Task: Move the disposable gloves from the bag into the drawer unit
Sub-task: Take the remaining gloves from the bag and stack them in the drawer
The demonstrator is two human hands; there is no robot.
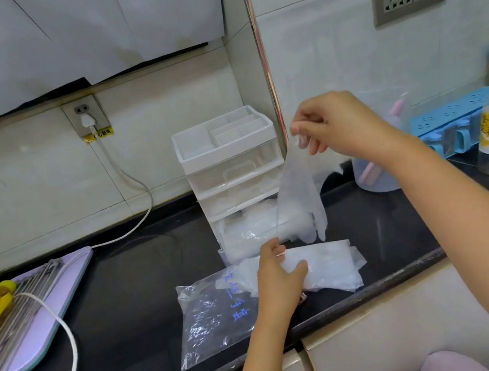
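Head view: black counter (120,305) running along a pale tiled wall (23,178), white cable (63,335) trailing across it over a purple cutting board (51,304). Clear drawer unit (230,168) standing in the corner, its bottom drawer (242,238) sitting open with gloves inside. Right hand (340,126) pinching one disposable glove (299,195), which is dangling over that drawer. Left hand (277,277) pressing on the glove pile (329,265) spilling from the bag (211,318) near the counter edge; cannot tell if it is gripping.
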